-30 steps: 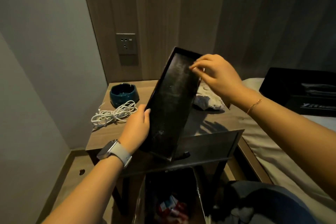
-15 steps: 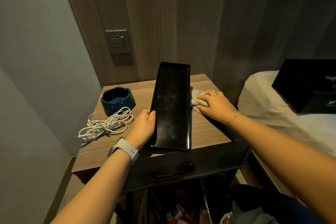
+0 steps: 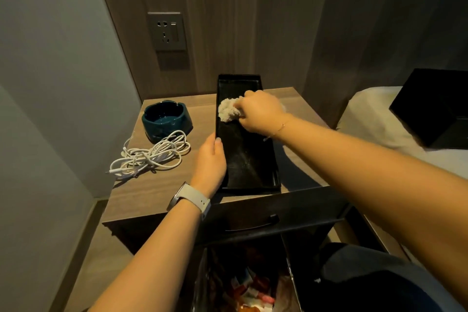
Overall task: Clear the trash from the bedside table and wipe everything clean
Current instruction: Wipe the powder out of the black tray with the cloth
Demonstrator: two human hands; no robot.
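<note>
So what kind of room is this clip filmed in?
Probably a hotel-style bedroom: a wooden bedside table beside a bed, a panelled headboard wall with a socket, and an ashtray.

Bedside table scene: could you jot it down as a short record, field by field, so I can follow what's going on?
Left hand: grips the left edge of the black tray
Right hand: presses a crumpled cloth on the tray's far end
Tray: lies flat on the bedside table
Also on the table: teal ashtray, coiled white cable
Below: trash bag with wrappers
Stage: wiping the tray
</note>
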